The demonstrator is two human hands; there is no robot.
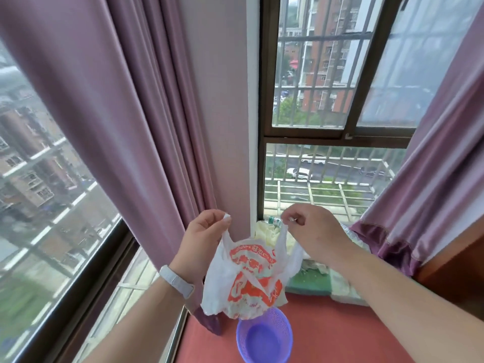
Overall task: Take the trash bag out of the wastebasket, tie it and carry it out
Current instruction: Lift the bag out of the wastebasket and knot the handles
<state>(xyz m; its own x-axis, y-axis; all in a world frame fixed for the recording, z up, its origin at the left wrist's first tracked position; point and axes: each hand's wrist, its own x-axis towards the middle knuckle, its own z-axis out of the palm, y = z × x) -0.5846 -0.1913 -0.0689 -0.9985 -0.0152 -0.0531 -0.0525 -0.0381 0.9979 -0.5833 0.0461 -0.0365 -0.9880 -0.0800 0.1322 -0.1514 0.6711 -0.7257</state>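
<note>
A white plastic trash bag (243, 281) with orange print hangs in the air above a small purple mesh wastebasket (264, 336), which stands empty on the red floor. My left hand (201, 237) pinches the bag's left handle between thumb and fingers. My right hand (311, 231) pinches the right handle. The two handles are held apart and the bag's mouth is open between them. A white band sits on my left wrist.
Mauve curtains (125, 121) hang left and right of a corner window with dark frames (309, 134). On the sill behind the bag lie a plastic bottle (273, 220), pale bags and a green item (309, 282). A wooden edge (450, 260) is at the right.
</note>
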